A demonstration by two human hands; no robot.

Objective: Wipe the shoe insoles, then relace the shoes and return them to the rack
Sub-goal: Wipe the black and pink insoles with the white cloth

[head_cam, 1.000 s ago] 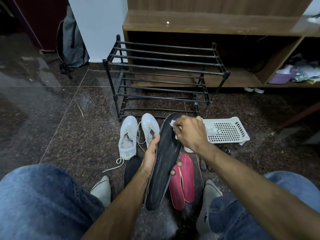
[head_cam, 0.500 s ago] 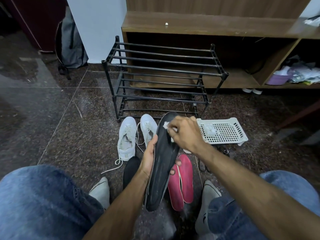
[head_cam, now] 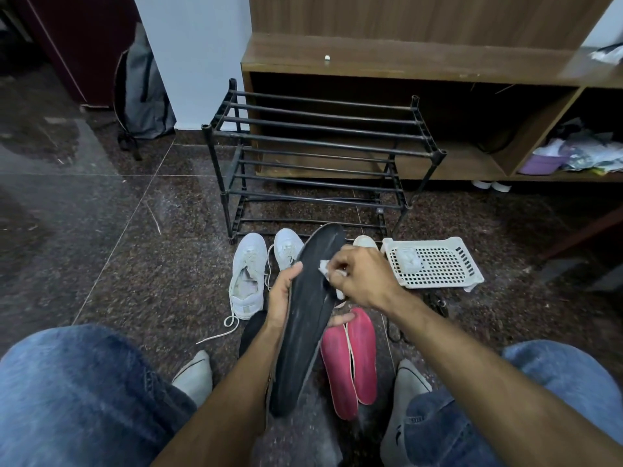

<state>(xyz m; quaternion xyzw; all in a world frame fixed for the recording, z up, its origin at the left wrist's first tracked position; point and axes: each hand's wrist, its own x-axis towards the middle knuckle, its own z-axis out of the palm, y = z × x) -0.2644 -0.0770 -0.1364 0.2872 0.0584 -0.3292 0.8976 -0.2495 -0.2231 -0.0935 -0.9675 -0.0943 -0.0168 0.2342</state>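
Observation:
My left hand [head_cam: 282, 299] grips a long black insole [head_cam: 305, 332] by its middle, thumb on the left edge and fingertips showing on the right. My right hand [head_cam: 362, 276] pinches a small white wipe [head_cam: 324, 266] and presses it on the insole's upper half. Two pink insoles [head_cam: 350, 358] lie on the floor just right of it. A pair of white sneakers [head_cam: 249, 267] with loose laces stands behind, in front of the black metal shoe rack [head_cam: 317, 143]. Another white shoe [head_cam: 365, 242] peeks out behind my right hand.
A white perforated plastic tray [head_cam: 435, 264] holding a crumpled wipe sits right of my hands. Dark laces [head_cam: 435, 305] lie below it. A wooden shelf unit [head_cam: 404, 59] stands behind the rack, a grey backpack [head_cam: 145, 92] leans at the back left. My knees and socked feet frame the floor.
My right hand has slid the wipe down the black insole from its tip toward the middle. The left hand keeps the same hold.

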